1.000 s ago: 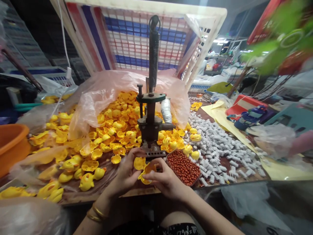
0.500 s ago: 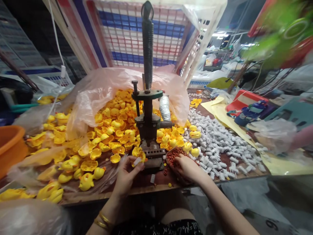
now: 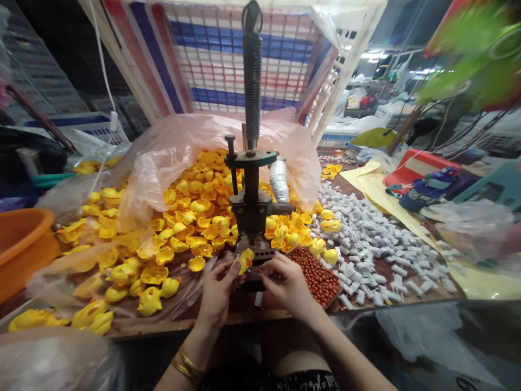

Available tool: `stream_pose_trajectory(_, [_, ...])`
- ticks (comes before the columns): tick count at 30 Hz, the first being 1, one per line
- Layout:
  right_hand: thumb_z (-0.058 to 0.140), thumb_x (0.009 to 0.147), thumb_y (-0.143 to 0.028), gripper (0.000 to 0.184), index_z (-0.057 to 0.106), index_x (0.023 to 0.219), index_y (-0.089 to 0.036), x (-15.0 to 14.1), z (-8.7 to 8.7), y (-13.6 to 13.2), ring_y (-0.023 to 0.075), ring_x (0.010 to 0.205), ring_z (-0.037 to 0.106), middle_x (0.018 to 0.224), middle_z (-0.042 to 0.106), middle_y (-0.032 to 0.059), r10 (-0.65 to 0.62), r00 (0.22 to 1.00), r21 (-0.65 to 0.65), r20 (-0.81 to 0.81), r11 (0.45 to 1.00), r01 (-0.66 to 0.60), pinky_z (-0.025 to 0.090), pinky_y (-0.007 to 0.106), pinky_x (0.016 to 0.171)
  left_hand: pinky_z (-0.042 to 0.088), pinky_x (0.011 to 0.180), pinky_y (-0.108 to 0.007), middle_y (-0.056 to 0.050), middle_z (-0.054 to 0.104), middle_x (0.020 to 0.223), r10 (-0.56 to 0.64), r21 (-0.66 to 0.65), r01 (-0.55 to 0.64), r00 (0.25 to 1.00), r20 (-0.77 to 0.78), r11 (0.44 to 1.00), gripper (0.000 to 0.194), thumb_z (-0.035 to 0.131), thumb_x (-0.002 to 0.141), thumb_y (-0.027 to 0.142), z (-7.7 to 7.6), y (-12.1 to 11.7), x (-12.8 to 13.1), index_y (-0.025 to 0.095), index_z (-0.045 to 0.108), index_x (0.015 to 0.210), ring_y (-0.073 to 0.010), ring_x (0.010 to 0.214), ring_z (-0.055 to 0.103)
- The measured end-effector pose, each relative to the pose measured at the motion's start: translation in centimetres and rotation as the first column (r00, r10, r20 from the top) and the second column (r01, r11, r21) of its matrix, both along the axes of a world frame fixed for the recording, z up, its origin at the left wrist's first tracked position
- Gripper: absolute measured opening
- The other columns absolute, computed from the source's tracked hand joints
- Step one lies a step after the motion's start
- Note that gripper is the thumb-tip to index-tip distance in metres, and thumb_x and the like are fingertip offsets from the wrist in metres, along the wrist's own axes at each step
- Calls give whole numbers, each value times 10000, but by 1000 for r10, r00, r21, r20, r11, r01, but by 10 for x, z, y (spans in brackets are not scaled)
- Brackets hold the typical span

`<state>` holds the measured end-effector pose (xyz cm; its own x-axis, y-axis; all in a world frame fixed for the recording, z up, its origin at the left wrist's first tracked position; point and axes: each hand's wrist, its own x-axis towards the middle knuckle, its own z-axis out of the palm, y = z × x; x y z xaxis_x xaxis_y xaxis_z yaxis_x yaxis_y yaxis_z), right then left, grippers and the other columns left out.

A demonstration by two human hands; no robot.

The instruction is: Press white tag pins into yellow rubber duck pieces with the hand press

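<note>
My left hand point(image 3: 216, 290) is closed round a yellow toy duck piece point(image 3: 246, 260), pinched between thumb and fingers just in front of the press. Beside it my right hand point(image 3: 288, 285) has its thumb and fingers pressed together near the duck; what lies in the pinch is too small to make out. Behind both hands stands a dark hand press point(image 3: 250, 214) with a tall spring on top. Close by my right hand is a tray of small red-brown beads point(image 3: 317, 274). A small grey-white block point(image 3: 258, 298) lies at the table edge between my wrists.
Yellow duck halves point(image 3: 195, 203) are heaped behind and left of the press, partly under a pinkish plastic bag point(image 3: 142, 174). Many grey-white blocks with wires point(image 3: 374, 255) cover the right side. An orange tub point(image 3: 24, 250) stands at left; a blurred green fan point(image 3: 464, 70) hangs upper right.
My right hand has left the bead tray and come left beside the duck piece. My left hand has turned the duck piece and brought it slightly right. The white block at its fingers no longer shows.
</note>
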<state>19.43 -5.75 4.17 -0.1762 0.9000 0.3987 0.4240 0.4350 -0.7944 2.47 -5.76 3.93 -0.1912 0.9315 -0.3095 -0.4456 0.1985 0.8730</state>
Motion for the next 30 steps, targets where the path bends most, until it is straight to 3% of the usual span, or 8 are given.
stream_pose_trajectory(4, [580,838,-166,89,666,828,-187,-28,-4,-8,119,643,533,712,540,7,-8,996,62,-94,998,14,426,219,573,502,527,-190,-28,699,695,9,18,-10,999,54,1000,433,887,474,384,2,-2,2,100,700,741,-102,549,624])
stream_pose_trajectory(14, [607,825,-179,152,609,673,-176,-34,-8,-4,110,575,509,619,526,-16,-56,979,77,-197,994,73,414,214,540,516,587,-217,-73,714,731,-66,-19,70,984,167,997,409,865,533,405,-7,-5,0,103,728,773,-133,631,644])
stream_pose_trajectory(18, [601,802,-123,122,659,706,-172,-36,-19,16,149,672,589,719,631,34,-101,993,4,52,995,101,453,244,625,520,725,-281,-86,724,839,-74,121,91,987,-139,988,402,825,591,404,-20,10,-6,125,751,871,-177,757,653])
stream_pose_trajectory(21, [609,756,-87,123,688,710,-170,-30,-31,36,181,710,601,769,657,69,-145,948,-31,285,987,160,457,280,661,502,841,-345,-100,684,973,-36,225,162,877,-479,961,353,761,661,398,-30,32,-9,153,755,916,-222,915,629])
stream_pose_trajectory(23, [615,750,-126,96,686,703,-170,-15,-32,53,177,659,589,718,653,57,-187,945,-65,269,975,212,451,281,633,492,883,-378,-94,645,991,-21,261,231,784,-621,937,305,701,722,384,-34,44,-11,169,750,933,-230,964,608])
stream_pose_trajectory(26, [554,827,-291,213,641,677,-168,16,-5,97,159,597,558,619,611,23,-358,934,-71,0,931,357,439,260,572,464,943,-415,-78,607,1001,-48,271,373,658,-752,887,267,647,771,343,-32,55,-13,185,733,968,-223,979,596])
stream_pose_trajectory(28, [505,864,-391,300,618,711,-159,31,33,139,153,620,567,629,600,16,-429,872,-103,-236,903,416,442,243,557,445,973,-425,-77,587,1026,-52,267,459,572,-819,847,243,612,797,306,-28,58,-14,184,721,977,-221,992,589])
stream_pose_trajectory(30, [469,886,-454,344,616,851,-144,35,80,180,144,639,590,685,617,18,-378,822,-262,-426,921,287,463,238,558,448,970,-417,-82,571,1043,-48,259,518,506,-861,816,224,566,824,269,-24,58,-14,176,706,972,-217,995,585])
